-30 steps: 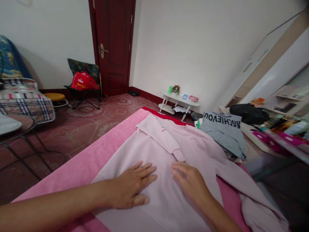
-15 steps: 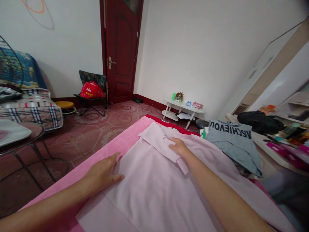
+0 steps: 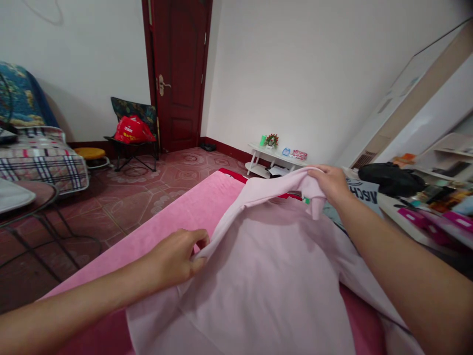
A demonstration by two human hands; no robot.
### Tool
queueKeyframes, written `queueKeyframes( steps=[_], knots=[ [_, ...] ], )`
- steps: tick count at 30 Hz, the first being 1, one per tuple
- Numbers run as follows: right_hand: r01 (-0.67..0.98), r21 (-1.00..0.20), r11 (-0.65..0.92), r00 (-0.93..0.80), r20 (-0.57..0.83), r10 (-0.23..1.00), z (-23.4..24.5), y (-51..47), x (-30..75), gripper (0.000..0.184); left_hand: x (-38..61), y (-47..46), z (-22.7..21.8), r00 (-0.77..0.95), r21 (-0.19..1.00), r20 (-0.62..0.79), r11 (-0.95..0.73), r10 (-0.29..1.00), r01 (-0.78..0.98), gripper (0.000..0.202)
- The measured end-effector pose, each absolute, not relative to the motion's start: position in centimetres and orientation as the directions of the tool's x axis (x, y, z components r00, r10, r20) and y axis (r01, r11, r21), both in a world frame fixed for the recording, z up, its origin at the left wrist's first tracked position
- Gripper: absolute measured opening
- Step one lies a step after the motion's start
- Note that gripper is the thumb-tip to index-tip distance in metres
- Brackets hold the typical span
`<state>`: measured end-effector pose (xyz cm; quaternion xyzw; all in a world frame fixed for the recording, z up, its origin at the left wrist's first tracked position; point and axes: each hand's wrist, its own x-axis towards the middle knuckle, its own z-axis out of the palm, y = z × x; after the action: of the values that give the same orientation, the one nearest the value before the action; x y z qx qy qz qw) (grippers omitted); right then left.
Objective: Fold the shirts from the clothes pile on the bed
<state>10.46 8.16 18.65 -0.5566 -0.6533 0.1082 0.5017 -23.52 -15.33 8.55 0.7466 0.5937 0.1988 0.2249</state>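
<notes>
Evidently soft knit: pale-pink long-sleeved sweatshirt (image 3: 266,276) lies lightly creased on plush rose-pink cloth (image 3: 188,212), left edge lifted into a fold. Left hand (image 3: 175,255) low, thumb and curled fingers pinching that edge. Right hand (image 3: 332,185) farther out, wrist bent, gripping the sleeve (image 3: 271,188) aloft near its drooping cuff (image 3: 316,206). Beyond: grey, dark-lettered garment (image 3: 365,191), partly hidden.

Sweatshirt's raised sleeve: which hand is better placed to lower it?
Probably the right hand: it grips the sleeve near its dangling end, while the left hand pinches the side edge of the sweatshirt.
</notes>
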Motion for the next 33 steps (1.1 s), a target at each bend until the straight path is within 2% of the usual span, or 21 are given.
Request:
queueKeyframes(
  steps=[3,5,8,10,12,13,15,17,21,22,27,33],
  knots=[
    [0.717,-0.635,0.288,0.122,0.522,0.844,17.6,7.4,12.5,0.034,-21.0,-15.6,8.4,0.280,0.555,0.018,-0.242,0.960,0.796,0.010],
    [0.812,-0.539,0.223,0.100,0.505,0.857,16.6,6.7,13.6,0.032,-19.6,-15.8,7.8,0.346,0.544,-0.016,-0.282,0.938,0.790,0.010],
    [0.949,-0.309,0.056,0.087,0.430,0.899,14.9,5.2,14.9,0.031,-18.3,-16.2,6.6,0.484,0.535,-0.041,-0.389,0.874,0.749,0.012],
    [0.993,-0.098,-0.060,0.087,0.299,0.950,13.7,4.3,15.3,0.031,-18.0,-16.1,6.3,0.567,0.548,-0.055,-0.450,0.822,0.705,0.019],
    [0.990,0.083,-0.111,0.096,0.160,0.982,12.5,3.8,15.2,0.028,-17.8,-15.5,6.7,0.632,0.581,-0.109,-0.467,0.768,0.667,0.032],
    [0.986,0.134,-0.102,0.086,0.116,0.989,12.0,3.7,14.9,0.026,-17.7,-15.1,7.1,0.643,0.583,-0.132,-0.465,0.755,0.666,0.036],
    [0.987,0.150,-0.053,0.037,0.103,0.994,10.9,4.1,13.8,0.026,-17.2,-13.8,7.8,0.597,0.535,-0.128,-0.452,0.792,0.714,0.037],
    [0.993,0.111,0.027,-0.041,0.125,0.991,9.9,5.1,12.3,0.032,-16.2,-12.4,7.9,0.470,0.434,-0.060,-0.401,0.881,0.807,0.036],
    [0.994,0.030,0.108,-0.112,0.139,0.984,7.2,7.8,9.4,0.040,-13.7,-10.0,6.0,0.270,0.300,-0.029,-0.249,0.962,0.921,0.056],
    [0.994,0.019,0.104,-0.106,0.141,0.984,6.3,8.4,9.0,0.042,-13.2,-9.6,5.4,0.249,0.286,-0.031,-0.230,0.968,0.930,0.055],
    [0.999,0.002,0.032,-0.032,0.191,0.981,2.2,9.4,8.1,0.060,-12.6,-8.7,3.1,0.183,0.253,0.010,-0.179,0.983,0.951,0.026],
    [0.992,0.020,0.124,-0.125,0.235,0.964,1.9,9.3,8.1,0.044,-13.1,-8.7,2.5,0.186,0.288,0.115,-0.212,0.976,0.934,0.020]
  ],
)
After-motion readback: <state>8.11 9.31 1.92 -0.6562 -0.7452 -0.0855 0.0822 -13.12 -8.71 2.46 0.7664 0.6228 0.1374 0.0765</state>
